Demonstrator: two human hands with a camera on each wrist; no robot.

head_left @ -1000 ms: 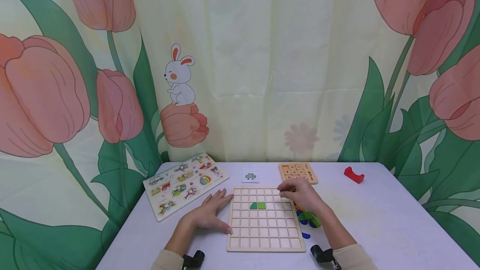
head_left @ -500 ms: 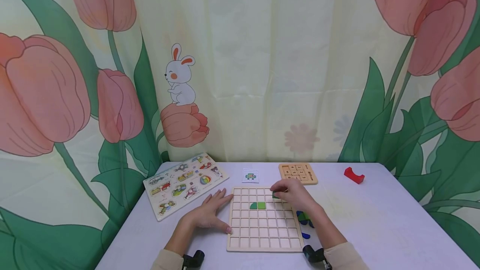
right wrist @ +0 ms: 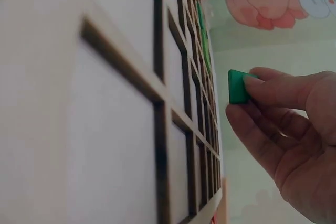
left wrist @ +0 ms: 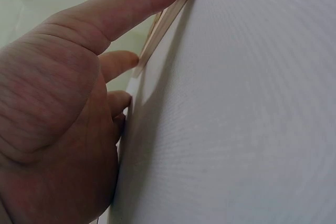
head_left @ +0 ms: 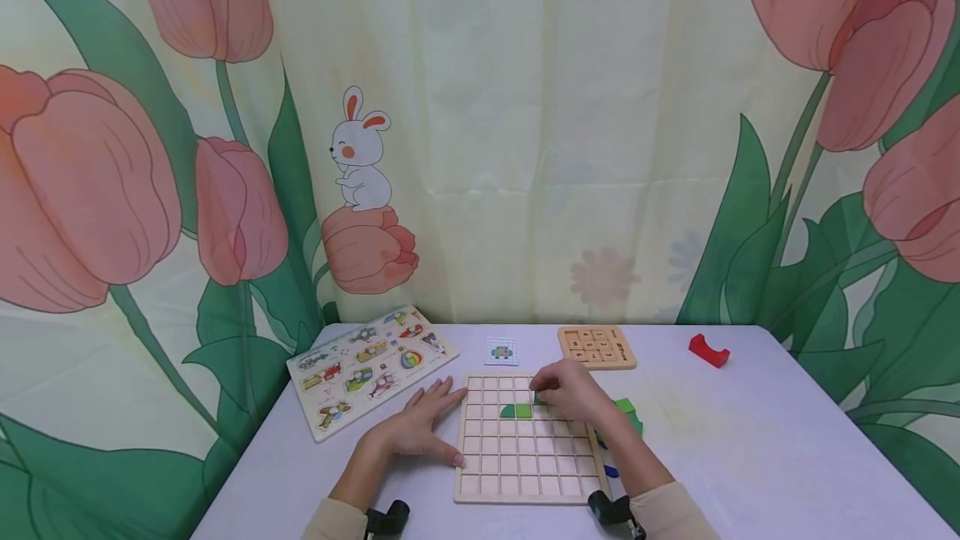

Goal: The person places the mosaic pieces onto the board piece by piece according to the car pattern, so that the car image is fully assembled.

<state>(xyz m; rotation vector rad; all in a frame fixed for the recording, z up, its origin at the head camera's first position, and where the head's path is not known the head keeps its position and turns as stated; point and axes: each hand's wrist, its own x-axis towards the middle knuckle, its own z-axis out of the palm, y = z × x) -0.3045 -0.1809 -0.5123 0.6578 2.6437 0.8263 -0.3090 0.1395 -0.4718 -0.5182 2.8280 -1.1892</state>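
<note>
A wooden grid board (head_left: 517,467) lies on the table with a dark green quarter-round tile (head_left: 507,412) and a light green square tile (head_left: 523,412) side by side in its cells. My left hand (head_left: 422,425) rests along the board's left edge with fingers spread, thumb and a fingertip touching the frame. Above the upper right of the board, my right hand (head_left: 573,392) pinches a green tile (right wrist: 238,86) between thumb and fingers. In the right wrist view that tile is held apart from the grid; its full outline is partly hidden by the fingertips.
Several loose tiles, including a green one (head_left: 626,408) and a blue one (head_left: 611,471), lie right of the board, partly behind the right forearm. Behind stand a pattern card (head_left: 501,351), a number puzzle (head_left: 596,347) and a red piece (head_left: 708,350). A picture puzzle (head_left: 371,369) lies left.
My right hand has moved left over the board with the green tile, closer to the two placed tiles. The left hand has stayed at the board's edge.
</note>
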